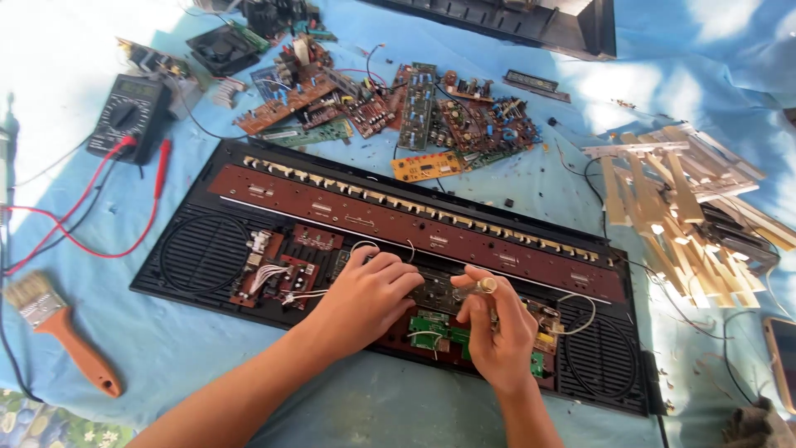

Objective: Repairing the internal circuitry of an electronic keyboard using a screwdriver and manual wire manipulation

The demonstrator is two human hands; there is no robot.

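The right hand (500, 332) is gripping a screwdriver (481, 288) tight while the left hand (365, 294) is pressing open on the keyboard base (199, 257); a slip might scratch the boards.

A black multimeter (130, 112) with red leads, an orange-handled brush (58, 323), loose circuit boards (398, 112) — pale keys (680, 207) piled right.

head view | looks steeply down | close above opened keyboard case (207, 249)

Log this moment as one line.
left hand: flat on keyboard chassis | right hand: grips screwdriver upright over circuit boards | brush lies apart
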